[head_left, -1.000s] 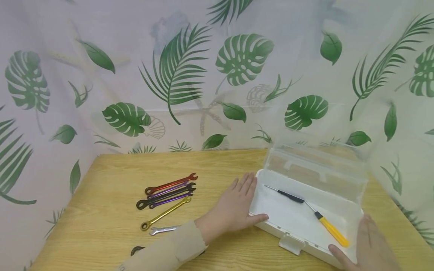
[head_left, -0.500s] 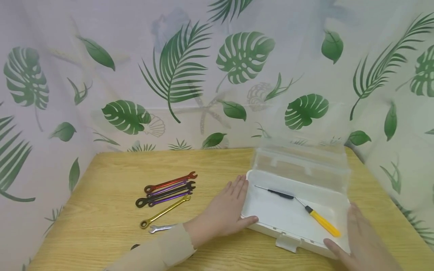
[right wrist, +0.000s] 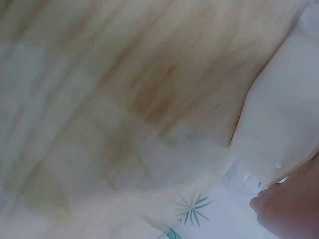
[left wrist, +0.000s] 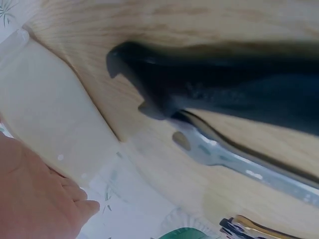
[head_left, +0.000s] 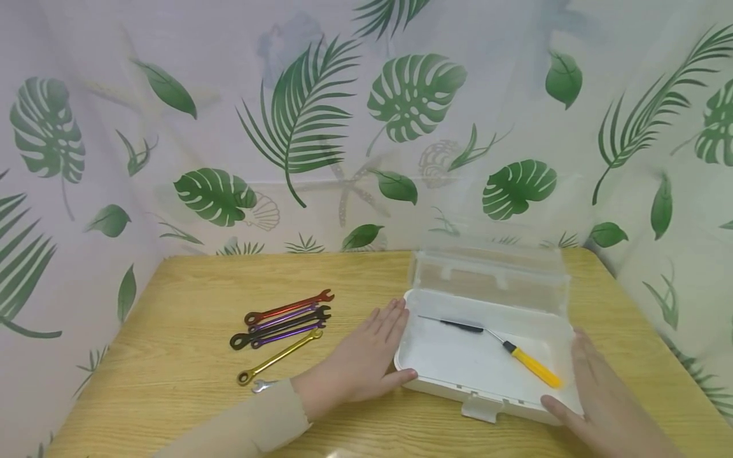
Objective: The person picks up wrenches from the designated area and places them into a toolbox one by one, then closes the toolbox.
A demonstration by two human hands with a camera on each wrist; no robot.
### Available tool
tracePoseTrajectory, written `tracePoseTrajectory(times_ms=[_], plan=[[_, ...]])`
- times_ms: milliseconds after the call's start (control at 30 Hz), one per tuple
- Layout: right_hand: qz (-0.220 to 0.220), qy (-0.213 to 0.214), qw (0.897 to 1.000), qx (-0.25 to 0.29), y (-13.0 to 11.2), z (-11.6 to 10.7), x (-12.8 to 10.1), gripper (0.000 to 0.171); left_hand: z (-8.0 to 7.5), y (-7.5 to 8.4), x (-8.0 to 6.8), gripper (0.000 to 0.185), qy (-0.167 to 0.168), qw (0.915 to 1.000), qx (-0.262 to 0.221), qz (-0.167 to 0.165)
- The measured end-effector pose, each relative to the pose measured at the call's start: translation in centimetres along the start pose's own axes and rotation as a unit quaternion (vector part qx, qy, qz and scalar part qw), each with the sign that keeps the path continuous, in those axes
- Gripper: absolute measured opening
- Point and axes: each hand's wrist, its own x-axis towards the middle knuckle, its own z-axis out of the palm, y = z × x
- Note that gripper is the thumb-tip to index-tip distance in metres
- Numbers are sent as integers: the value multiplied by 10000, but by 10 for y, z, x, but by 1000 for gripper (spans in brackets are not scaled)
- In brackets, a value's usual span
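Observation:
A white plastic box (head_left: 435, 389) with its clear lid (head_left: 492, 280) raised stands on the right half of the table. Inside lie a yellow-handled screwdriver (head_left: 535, 367) and a thin black-handled screwdriver (head_left: 462, 326), almost end to end. My left hand (head_left: 357, 359) rests against the box's left end, fingers straight, thumb at the front corner. Against the right end lies my right hand (head_left: 607, 401), its thumb by the front rim. In the left wrist view, a black wrench (left wrist: 239, 89) and a silver wrench (left wrist: 234, 164) are close to the camera.
Left of the box several wrenches lie side by side: a red wrench (head_left: 289, 308), a gold wrench (head_left: 280, 357), and purple and black ones between. My left sleeve (head_left: 258, 420) covers most of the silver wrench. A leaf-patterned cloth (head_left: 321, 229) stands behind the table.
The box has slid left across the table with both hands on its ends, turning slightly. Both screwdrivers have travelled along inside it. The wrenches have stayed put.

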Motion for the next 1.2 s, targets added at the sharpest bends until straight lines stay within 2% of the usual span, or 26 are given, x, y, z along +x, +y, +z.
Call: tracePoseTrajectory(times_ms=[600, 767, 1000, 1200], plan=[[-658, 209, 9976, -27, 1, -4, 17, 111, -1, -13, -10, 101, -22, 10000, 28, -65], [-1062, 444, 9930, -252, 6, -6, 25, 111, -1, -10, -14, 103, 20, 9999, -9, -142], [-1325, 497, 9887, -486, 10, -12, 33, 112, 3, -5, -22, 105, 156, 9996, 142, -211], [-1718, 686, 9797, -771, 13, -15, 39, 113, 5, -3, -28, 104, 250, 9992, 225, -210]])
